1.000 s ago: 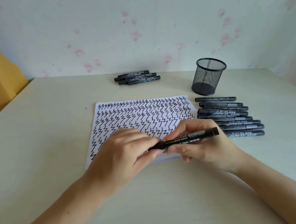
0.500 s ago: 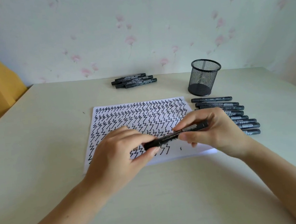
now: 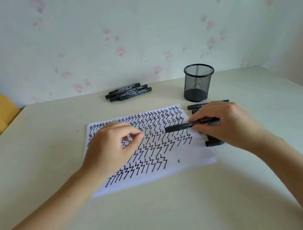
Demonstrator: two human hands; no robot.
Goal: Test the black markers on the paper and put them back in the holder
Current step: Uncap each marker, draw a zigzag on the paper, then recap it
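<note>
Cream laminate tabletop (image 3: 38, 145) fills the view, its far edge meeting a flowered wall and its near half bare. On it lies a white sheet of paper (image 3: 189, 163) covered with rows of black zigzag test strokes; only the near right corner is unmarked. Far right of the sheet stands a black wire-mesh cylindrical holder (image 3: 198, 83), upright, apparently with no markers in it. Near the far edge, a small cluster of four black markers (image 3: 127, 92) lies well apart from everything else. Just right of the sheet, a row of black markers (image 3: 207, 104) is largely hidden under the right hand.

The right hand (image 3: 228, 123) grips a capped black marker (image 3: 181, 126) by its right end; the marker's long axis runs left to right, almost level, above the sheet's right edge. The left hand (image 3: 111, 147) hovers over the sheet's left part, fingertips pinched together; whether it holds anything I cannot tell. The hands are apart.

The holder lies farther away and slightly left of the right hand, which is clearly the nearer one, with open room between them. Dropping the marker in would likely mean tipping it upright.
</note>
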